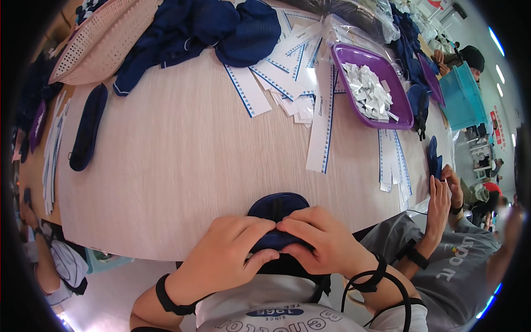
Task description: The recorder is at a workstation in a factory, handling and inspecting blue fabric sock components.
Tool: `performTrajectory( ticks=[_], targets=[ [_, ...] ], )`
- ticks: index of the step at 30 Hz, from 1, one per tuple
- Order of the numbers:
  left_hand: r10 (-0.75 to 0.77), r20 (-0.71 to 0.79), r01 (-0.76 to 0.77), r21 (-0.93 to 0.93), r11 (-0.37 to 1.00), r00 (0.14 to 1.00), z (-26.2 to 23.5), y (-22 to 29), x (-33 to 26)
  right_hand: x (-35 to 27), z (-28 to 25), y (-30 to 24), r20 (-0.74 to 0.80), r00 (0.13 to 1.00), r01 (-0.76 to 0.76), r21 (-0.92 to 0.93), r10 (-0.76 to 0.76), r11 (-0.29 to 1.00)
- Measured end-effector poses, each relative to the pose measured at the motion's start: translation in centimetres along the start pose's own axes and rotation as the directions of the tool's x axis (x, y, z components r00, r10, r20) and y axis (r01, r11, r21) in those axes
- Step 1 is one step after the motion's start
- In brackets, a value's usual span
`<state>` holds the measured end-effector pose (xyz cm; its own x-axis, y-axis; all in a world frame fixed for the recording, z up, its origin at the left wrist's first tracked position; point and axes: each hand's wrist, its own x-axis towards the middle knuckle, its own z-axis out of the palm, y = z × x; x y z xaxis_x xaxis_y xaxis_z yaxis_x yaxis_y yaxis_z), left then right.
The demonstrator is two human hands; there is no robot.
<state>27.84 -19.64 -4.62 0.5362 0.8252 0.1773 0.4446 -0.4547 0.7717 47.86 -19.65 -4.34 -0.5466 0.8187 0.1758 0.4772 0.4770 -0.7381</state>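
At the near edge of the table I hold a dark blue fabric pouch (278, 206) with a rounded far end and a darker strip down its middle. My left hand (229, 246) grips its left side, fingertips on top and thumb below. From the right, my right hand (323, 240) pinches it the same way. Both sets of fingertips almost meet at the pouch's centre, and its near part is partly hidden by my hands. Another long, narrow dark blue pouch (88, 128) lies by itself at the left of the table.
Farther back are a pile of navy cloth (193, 30), a pale woven basket (102, 39) and scattered white card strips (319, 133). A purple tray (410, 113) holds small white tags (368, 91). At right, a co-worker's hands (441, 205) hold a dark blue piece (435, 157).
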Motion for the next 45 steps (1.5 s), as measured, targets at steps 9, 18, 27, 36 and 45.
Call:
performTrajectory(
  ticks=[9, 18, 27, 36, 45],
  targets=[
    [0.113, -0.095, -0.091, 0.203, 0.975, 0.989, 0.6, -0.4, 0.1, 1.1, -0.5, -0.2, 0.063, 0.988, -0.145, 0.107, 0.139, 0.984],
    [0.250, -0.082, -0.232, 0.183, 0.955, 0.965, 0.8, -1.4, 0.2, 1.5, -0.7, 0.0, 0.059, 0.982, -0.186, 0.122, 0.180, 0.975],
    [0.188, -0.093, -0.179, 0.101, 0.979, 0.978, 1.0, -0.5, -1.2, 0.4, -0.1, -0.6, 0.071, 0.990, -0.128, 0.073, 0.123, 0.989],
    [0.110, -0.083, -0.107, 0.036, 0.994, 0.990, 1.0, -0.7, -0.7, 0.1, -0.3, 0.3, 0.037, 0.974, 0.226, -0.224, -0.223, 0.948],
    [-0.106, -0.007, 0.105, -0.042, 0.994, 0.994, 0.6, 0.1, 0.5, 0.2, 0.2, 1.4, -0.050, 0.993, 0.101, -0.023, -0.102, 0.995]
  ],
)
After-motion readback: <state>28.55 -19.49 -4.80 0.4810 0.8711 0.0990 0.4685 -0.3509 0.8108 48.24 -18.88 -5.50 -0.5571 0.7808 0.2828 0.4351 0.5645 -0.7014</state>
